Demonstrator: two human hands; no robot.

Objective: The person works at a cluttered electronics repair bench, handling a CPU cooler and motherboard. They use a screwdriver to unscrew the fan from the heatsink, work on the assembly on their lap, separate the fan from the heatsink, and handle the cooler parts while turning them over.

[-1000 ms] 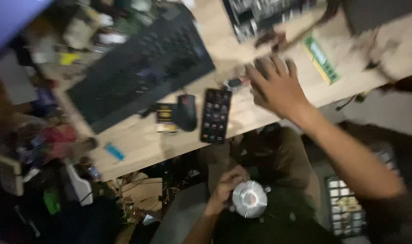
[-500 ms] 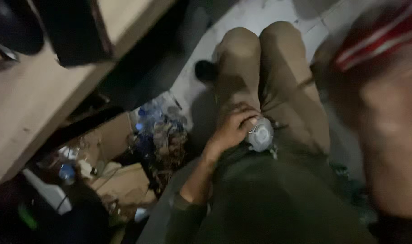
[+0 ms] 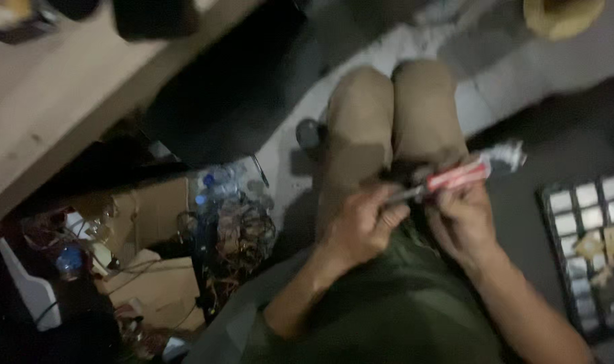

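Head view, right hand (image 3: pixel 465 226) gripping screwdriver (image 3: pixel 455 178)

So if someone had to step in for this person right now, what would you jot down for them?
Left hand: closed over something in the lap; what it grips is hidden.
Right hand: holds a red-handled screwdriver, its shaft pointing toward the left hand.
Both hands rest over the knees, below the desk.
A tray of small squares lies on the floor to the right; a tangle of wires to the left.
Done or left: the blurred picture cannot settle it.
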